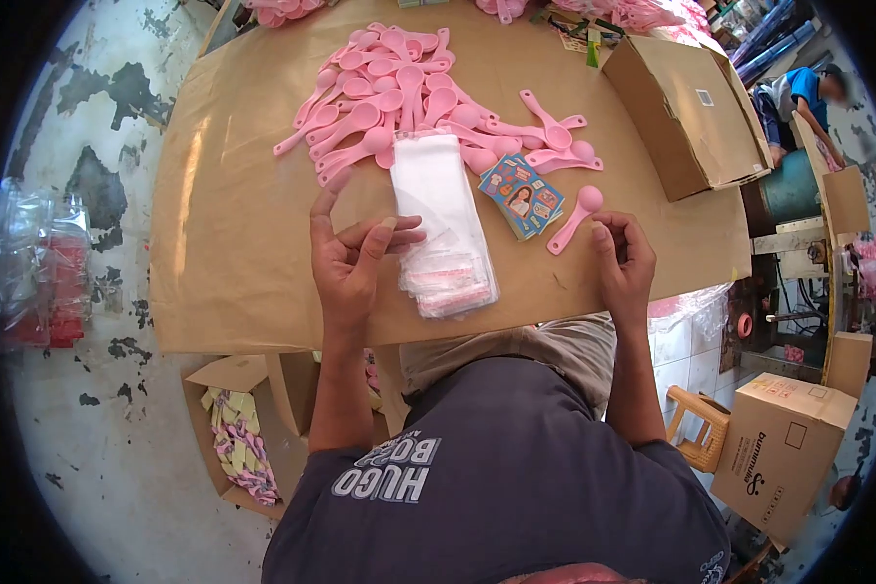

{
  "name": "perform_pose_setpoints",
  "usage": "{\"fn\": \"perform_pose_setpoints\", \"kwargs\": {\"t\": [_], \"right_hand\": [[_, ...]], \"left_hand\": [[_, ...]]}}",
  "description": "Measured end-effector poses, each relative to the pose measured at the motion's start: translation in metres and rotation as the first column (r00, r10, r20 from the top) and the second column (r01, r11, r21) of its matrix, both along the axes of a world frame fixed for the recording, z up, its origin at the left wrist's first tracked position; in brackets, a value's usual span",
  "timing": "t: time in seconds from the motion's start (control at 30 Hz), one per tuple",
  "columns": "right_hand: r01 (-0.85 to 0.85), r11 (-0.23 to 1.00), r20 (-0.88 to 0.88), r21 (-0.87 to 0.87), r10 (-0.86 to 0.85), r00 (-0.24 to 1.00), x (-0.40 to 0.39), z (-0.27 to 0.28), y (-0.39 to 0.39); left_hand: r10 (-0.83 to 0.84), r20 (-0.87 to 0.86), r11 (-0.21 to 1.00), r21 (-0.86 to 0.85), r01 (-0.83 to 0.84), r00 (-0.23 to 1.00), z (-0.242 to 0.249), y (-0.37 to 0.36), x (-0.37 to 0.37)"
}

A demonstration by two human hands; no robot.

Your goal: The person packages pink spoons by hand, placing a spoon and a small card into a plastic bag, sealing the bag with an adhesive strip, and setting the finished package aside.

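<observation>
Head view, looking down over the brown paper-covered table. The left hand sits with its fingers loosely curled, thumb and fingertips pinching the edge of a clear plastic bag at the top of the stack of bags, which lies just to its right. That stack runs long-ways straight away from the body, its near end between the two hands and its far end touching the heap of pink spoons.

The right hand is half closed, fingers bent inward, and a single pink spoon lies just beside its fingertips, up and to the left; whether the fingers actually touch the handle, I cannot tell. The spoon lies on a slant, bowl away from the body and handle end toward the gap between the hands. So the right hand is plainly the nearer one to the spoon, the left the nearer to the bags.

Between spoon and stack sits a small pile of printed cards. A cardboard box stands beyond the right hand.
</observation>
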State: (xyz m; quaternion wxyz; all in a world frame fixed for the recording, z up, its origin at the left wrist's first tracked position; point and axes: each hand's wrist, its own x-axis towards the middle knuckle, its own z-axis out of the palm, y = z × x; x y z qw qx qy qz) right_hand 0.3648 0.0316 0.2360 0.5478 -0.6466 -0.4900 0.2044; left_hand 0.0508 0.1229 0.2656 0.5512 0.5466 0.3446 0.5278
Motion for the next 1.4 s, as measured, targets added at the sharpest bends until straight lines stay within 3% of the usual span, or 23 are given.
{"fn": "perform_pose_setpoints", "kwargs": {"t": [0.2,0.27,0.4,0.53,0.6,0.63,0.7,0.73,0.8,0.93,1.07,1.17,1.27,1.33,1.37,1.4], "right_hand": [[0.053,0.998,-0.016,0.017,-0.053,0.998,-0.013,0.014,0.001],[-0.141,0.988,0.325,0.066,0.112,0.939,-0.03,0.033,0.001],[-0.479,0.875,0.501,0.074,0.383,0.776,-0.076,0.055,0.018],[-0.512,0.857,0.621,-0.065,0.436,0.651,-0.088,0.046,0.021],[-0.511,0.857,0.617,-0.072,0.441,0.652,-0.089,0.042,0.017],[-0.512,0.856,0.617,-0.074,0.443,0.65,-0.086,0.041,0.016],[-0.526,0.85,0.527,0.031,0.433,0.731,-0.079,0.039,0.018],[-0.528,0.849,0.531,0.033,0.433,0.729,-0.074,0.037,0.02],[-0.298,0.951,0.343,0.088,0.252,0.905,-0.062,0.035,0.025],[-0.055,0.998,0.528,0.035,0.028,0.849,-0.036,0.035,0.046],[-0.03,0.999,0.573,-0.035,0.045,0.818,-0.028,0.024,0.057],[-0.014,0.997,0.504,-0.071,0.048,0.862,-0.031,0.026,0.059],[-0.049,0.999,0.519,0.021,0.03,0.854,-0.032,0.032,0.056],[-0.085,0.996,0.29,0.016,0.077,0.954,-0.034,0.039,0.047],[-0.09,0.996,0.292,0.016,0.082,0.953,-0.037,0.041,0.043],[-0.173,0.985,0.009,0.007,0.173,0.985,-0.041,0.041,0.038]], "left_hand": [[-0.024,-0.08,1.0,0.014,0.025,0.996,-0.009,-0.005,-0.002],[-0.009,-0.072,1.0,0.006,0.01,0.997,-0.011,-0.006,-0.002],[0.001,-0.055,0.998,0.067,0.003,0.998,-0.013,-0.005,-0.001],[0.032,-0.043,0.988,0.155,-0.025,0.999,-0.009,-0.006,0.0],[0.067,0.348,0.988,0.105,-0.11,0.935,-0.011,-0.008,0.0],[0.07,0.349,0.988,0.103,-0.112,0.934,-0.005,-0.012,0.004],[0.315,0.418,0.948,-0.095,-0.303,0.852,0.015,-0.017,0.016],[0.315,0.422,0.948,-0.092,-0.305,0.85,0.011,-0.016,0.013],[0.249,0.425,0.968,-0.132,-0.213,0.87,-0.008,-0.014,0.004],[0.251,0.378,0.964,-0.18,-0.196,0.891,-0.017,-0.011,0.007],[0.157,0.396,0.977,-0.199,-0.082,0.905,0.005,-0.019,0.023],[0.134,0.387,0.974,-0.222,-0.049,0.912,0.012,-0.021,0.029],[0.128,0.359,0.972,-0.231,-0.045,0.925,0.012,-0.022,0.031],[0.133,0.347,0.974,-0.221,-0.057,0.928,0.014,-0.021,0.033],[0.13,0.338,0.974,-0.221,-0.056,0.932,0.018,-0.023,0.034],[0.127,0.329,0.974,-0.222,-0.054,0.936,0.02,-0.024,0.035]]}}
